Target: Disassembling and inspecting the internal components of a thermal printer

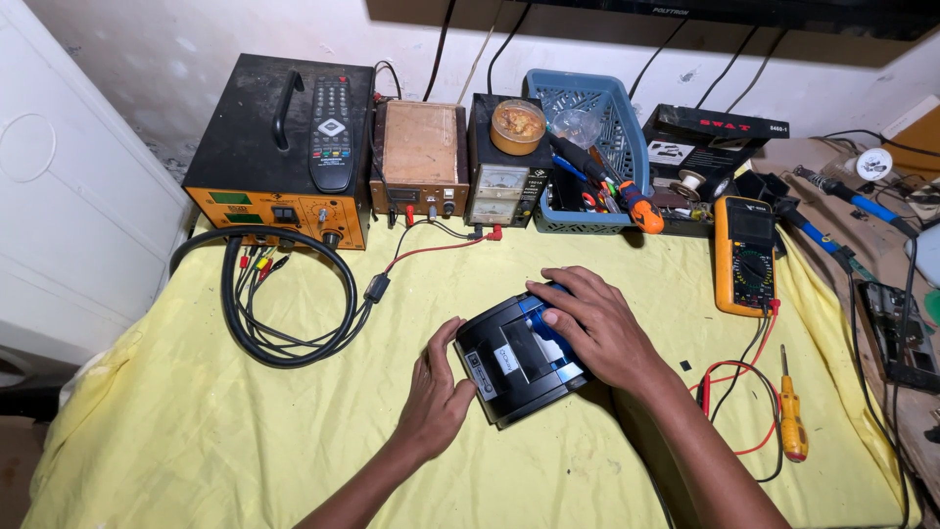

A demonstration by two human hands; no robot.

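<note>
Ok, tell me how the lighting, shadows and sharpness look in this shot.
Head view: bright, even light on the yellow cloth; a soft shadow falls under the right hand and forearm; the black and blue device is sharp; the top right corner goes dark; the bench edges bow slightly, wide-lens distortion.

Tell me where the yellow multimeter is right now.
In the head view, the yellow multimeter lies on the yellow cloth at the right, beyond the right hand, just right of the blue basket, with the yellow-handled screwdriver nearer the person.

left hand (436,392) and right hand (597,328) palm-down, fingers spread, close together
</note>
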